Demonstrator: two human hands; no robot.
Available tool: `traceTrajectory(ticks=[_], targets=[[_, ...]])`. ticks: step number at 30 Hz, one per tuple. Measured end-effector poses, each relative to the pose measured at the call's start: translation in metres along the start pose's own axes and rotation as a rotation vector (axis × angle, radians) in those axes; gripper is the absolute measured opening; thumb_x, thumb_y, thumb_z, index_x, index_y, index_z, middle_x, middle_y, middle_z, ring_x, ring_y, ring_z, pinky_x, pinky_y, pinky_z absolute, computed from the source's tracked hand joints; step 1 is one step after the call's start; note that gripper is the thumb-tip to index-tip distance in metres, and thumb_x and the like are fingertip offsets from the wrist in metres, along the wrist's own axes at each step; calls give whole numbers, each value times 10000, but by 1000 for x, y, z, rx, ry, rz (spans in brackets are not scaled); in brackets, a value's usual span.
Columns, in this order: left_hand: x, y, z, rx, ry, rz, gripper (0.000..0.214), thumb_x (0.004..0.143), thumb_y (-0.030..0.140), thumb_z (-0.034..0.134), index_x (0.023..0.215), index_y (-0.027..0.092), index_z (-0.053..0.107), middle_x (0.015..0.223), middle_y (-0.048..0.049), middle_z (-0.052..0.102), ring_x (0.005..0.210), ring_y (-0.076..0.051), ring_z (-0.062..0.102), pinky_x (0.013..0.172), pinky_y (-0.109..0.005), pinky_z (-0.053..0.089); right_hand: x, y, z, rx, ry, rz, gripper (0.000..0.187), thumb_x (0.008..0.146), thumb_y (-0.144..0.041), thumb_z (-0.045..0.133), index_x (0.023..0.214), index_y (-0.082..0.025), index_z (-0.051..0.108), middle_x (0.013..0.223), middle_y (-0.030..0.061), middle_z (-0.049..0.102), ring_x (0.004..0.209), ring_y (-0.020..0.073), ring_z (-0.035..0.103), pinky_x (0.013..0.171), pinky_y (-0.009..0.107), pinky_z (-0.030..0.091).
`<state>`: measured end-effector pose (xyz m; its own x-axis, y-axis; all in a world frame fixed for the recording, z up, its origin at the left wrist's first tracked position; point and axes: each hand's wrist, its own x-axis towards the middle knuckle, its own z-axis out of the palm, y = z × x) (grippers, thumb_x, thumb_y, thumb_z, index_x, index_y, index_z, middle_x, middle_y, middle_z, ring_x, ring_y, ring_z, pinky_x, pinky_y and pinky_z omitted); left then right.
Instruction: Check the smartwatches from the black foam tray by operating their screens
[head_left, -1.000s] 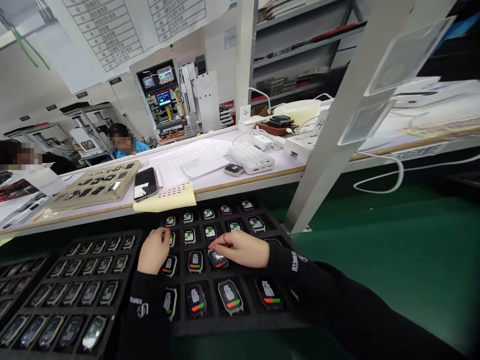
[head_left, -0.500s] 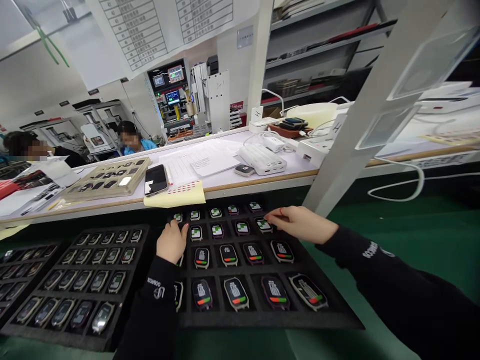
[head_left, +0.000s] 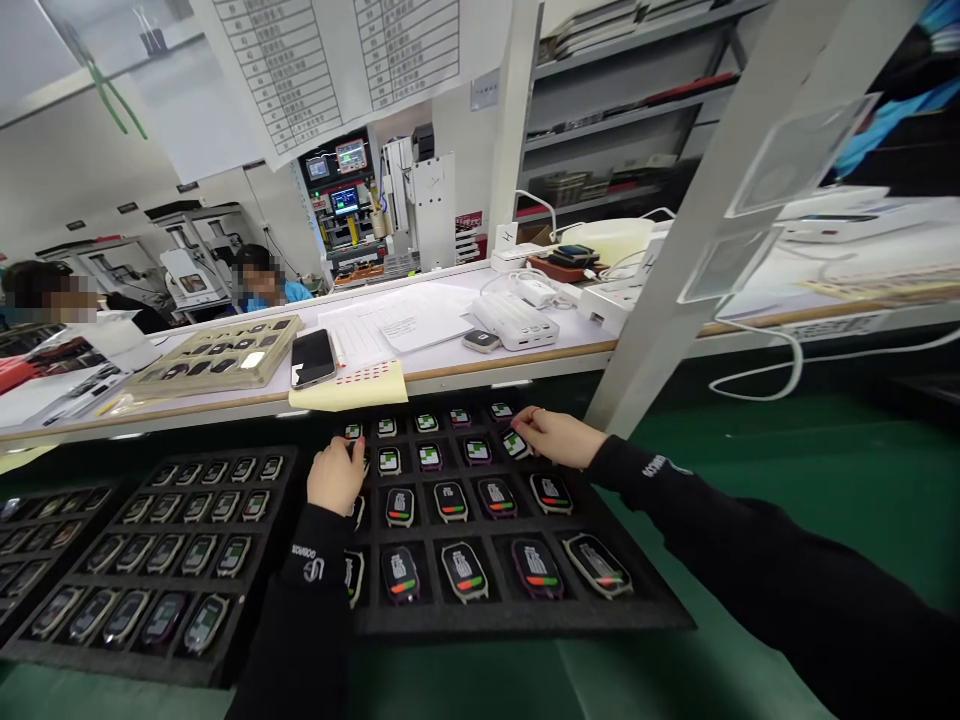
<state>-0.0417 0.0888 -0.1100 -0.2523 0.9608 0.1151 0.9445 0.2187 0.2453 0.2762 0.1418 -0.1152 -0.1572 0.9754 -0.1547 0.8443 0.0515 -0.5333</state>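
Note:
A black foam tray (head_left: 525, 622) holds rows of square smartwatches with lit screens. My right hand (head_left: 559, 437) pinches a smartwatch (head_left: 515, 444) at the right end of the second row from the back. That watch sits tilted, its screen white and green. At the left end of the same row my left hand (head_left: 335, 475) is closed over another smartwatch, most of which it hides. Watches in the two back rows show white and green screens. In the front rows, the smartwatches (head_left: 464, 571) have dark screens with white text and a red and green bar.
To the left lies a second foam tray (head_left: 120, 665) of watches, with another tray (head_left: 52, 540) beyond it. Above the trays runs a shelf edge (head_left: 450, 380) bearing a phone (head_left: 313, 358), papers and a white charger block (head_left: 517, 320). A slanted post (head_left: 660, 300) stands at right.
The watch at my right fingers has turned to a tilt, and my right hand has shifted slightly left. My left hand stays at the left column. The whole view has shifted a little.

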Motion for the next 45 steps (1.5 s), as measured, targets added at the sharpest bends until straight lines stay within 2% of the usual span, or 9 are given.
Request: traceTrajectory(ticks=[14, 19, 23, 27, 31, 34, 37, 41, 45], targets=[[-1, -1, 6, -319, -120, 84, 388, 925, 381, 439, 1191, 127, 563, 1201, -171, 591, 1166, -260, 552, 989, -342, 414, 3, 3, 8, 260, -61, 33, 203, 985, -170, 394, 1086, -115, 562, 562, -23, 530, 421, 121, 466, 373, 184, 372], [0, -11, 3, -444, -219, 189, 438, 839, 334, 598, 1231, 145, 557, 1283, -150, 565, 1230, -263, 507, 1071, -369, 351, 1, 5, 8, 437, -73, 44, 161, 973, -142, 415, 1055, -122, 553, 512, -43, 473, 528, 145, 564, 375, 162, 386], [3, -23, -1, -583, -293, 183, 529, 679, 191, 744, 1184, 186, 591, 1064, -89, 667, 1027, -247, 627, 958, -379, 467, 0, 5, 4, 606, -76, 81, 138, 984, -117, 410, 1042, -126, 535, 553, -25, 500, 583, 149, 622, 362, 144, 400], [4, -28, -6, -726, -340, 91, 507, 681, 94, 706, 1166, 110, 559, 841, -78, 682, 796, -218, 669, 788, -364, 541, -2, 4, 2, 787, -73, 140, 176, 990, -77, 356, 1058, -141, 506, 727, 40, 596, 642, 157, 664, 425, 174, 503], [-10, -14, -25, -870, -343, 93, 531, 732, 141, 692, 1229, 122, 507, 977, -93, 667, 835, -175, 658, 829, -330, 533, -14, -7, 4, 987, -68, 132, 186, 1009, -92, 340, 1104, -160, 485, 851, 63, 626, 731, 169, 686, 575, 250, 602], [-28, 7, -42, -1087, -416, 150, 581, 762, 239, 696, 1291, 175, 467, 1027, -73, 640, 730, -142, 651, 685, -283, 551, -25, -27, 4, 1201, -125, 85, 185, 1018, -119, 355, 1107, -157, 512, 872, 69, 633, 688, 171, 683, 554, 263, 606], [-43, 30, -49, -1249, -359, 202, 592, 744, 258, 727, 1282, 216, 483, 1124, -69, 605, 721, -110, 630, 582, -205, 512, -33, -54, 3, 1316, -200, 15, 161, 1001, -127, 407, 1105, -161, 526, 864, 58, 627, 670, 173, 675, 495, 245, 582], [-51, 49, -42, -1345, -256, 219, 552, 753, 251, 720, 1261, 246, 506, 1199, -66, 583, 780, -104, 617, 588, -173, 489, -36, -85, 10, 1373, -273, -149, 259, 876, -98, 608, 1105, -177, 518, 872, 29, 618, 669, 153, 660, 494, 209, 554], [-52, 50, -27, -1328, -185, 152, 460, 763, 248, 692, 1197, 223, 541, 1190, -73, 590, 750, -107, 625, 556, -174, 460, -30, -95, 29, 1341, -221, -292, 347, 795, -140, 707, 1077, -196, 512, 922, 17, 615, 631, 126, 639, 451, 175, 519]])
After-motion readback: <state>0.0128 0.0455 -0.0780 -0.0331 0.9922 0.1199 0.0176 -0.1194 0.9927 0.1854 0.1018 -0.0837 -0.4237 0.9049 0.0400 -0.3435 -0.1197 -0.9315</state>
